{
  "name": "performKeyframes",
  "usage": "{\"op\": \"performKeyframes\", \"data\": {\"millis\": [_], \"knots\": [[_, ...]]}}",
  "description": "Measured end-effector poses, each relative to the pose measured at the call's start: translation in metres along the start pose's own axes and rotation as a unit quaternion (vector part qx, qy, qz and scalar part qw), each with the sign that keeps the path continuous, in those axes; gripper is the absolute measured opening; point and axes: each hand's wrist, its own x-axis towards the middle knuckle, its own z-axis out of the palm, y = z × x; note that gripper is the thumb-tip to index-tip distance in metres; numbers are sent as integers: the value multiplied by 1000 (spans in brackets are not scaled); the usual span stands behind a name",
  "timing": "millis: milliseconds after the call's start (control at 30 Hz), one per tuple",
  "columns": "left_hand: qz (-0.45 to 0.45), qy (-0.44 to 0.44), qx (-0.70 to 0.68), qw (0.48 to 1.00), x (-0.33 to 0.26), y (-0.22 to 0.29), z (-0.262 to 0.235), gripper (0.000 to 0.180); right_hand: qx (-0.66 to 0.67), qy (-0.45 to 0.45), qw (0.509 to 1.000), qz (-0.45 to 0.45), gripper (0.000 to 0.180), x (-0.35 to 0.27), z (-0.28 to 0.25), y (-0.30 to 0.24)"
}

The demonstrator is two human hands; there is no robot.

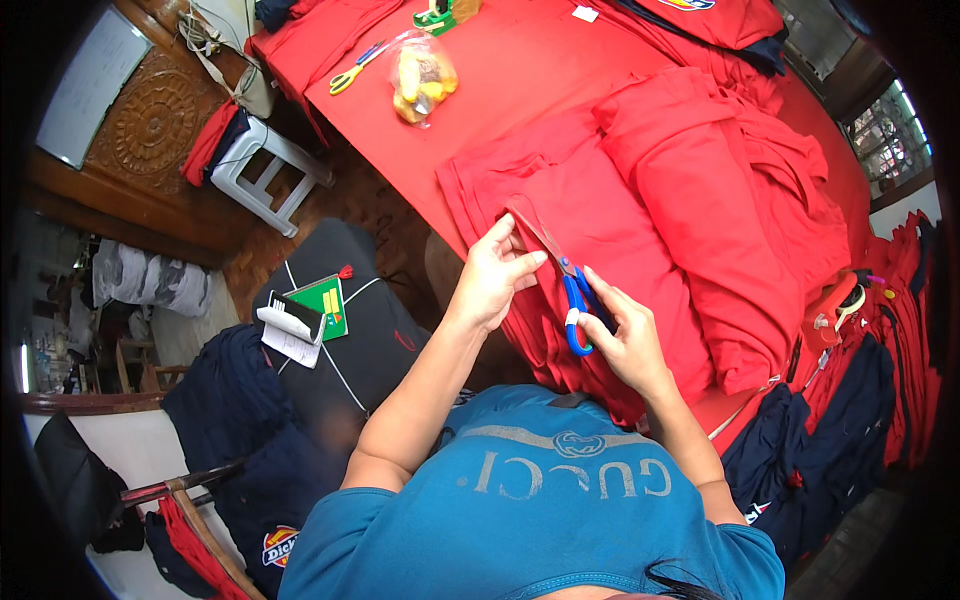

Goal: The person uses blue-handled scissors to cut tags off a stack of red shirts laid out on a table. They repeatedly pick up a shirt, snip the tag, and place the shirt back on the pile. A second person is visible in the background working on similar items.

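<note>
Folded red garments [590,190] lie in front of me on the table. In my right hand [628,340] is a pair of scissors [577,305] with blue handles, my thumb and fingers in the loops. Their blades point away and to the left over the nearest red cloth [500,175]. My left hand [492,272] is at the cloth's left side, its fingers closed on an edge near the blade tips. The fingers partly hide that edge, and I cannot make out any thread there.
Farther off lie yellow-handled scissors [345,78], a clear bag with yellow items [422,80] and a green tape dispenser [435,15]. Left stand a white stool [265,170] and a tied black bundle [350,250] bearing a green notebook [325,303]. Dark blue garments [830,430] hang at right.
</note>
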Motion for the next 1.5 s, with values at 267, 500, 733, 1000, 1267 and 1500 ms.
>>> {"op": "performKeyframes", "data": {"millis": [267,500,733,1000,1267,1500], "knots": [[3,-24,-30,999,4,4,3,51,116,-18,985,124,44,8,2,16],[71,17,-71,995,18,1,-8,24,-7,14,999,-34,49,1,8,17],[60,-12,23,998,14,6,-1,37,36,2,999,-8,49,14,3,13],[59,25,-57,996,16,5,-1,30,128,-44,984,118,44,12,1,24],[63,10,-54,997,14,6,0,28,-7,3,1000,-20,54,4,6,13],[62,-14,3,998,11,-3,-1,34,16,26,999,-34,49,10,6,16]]}}
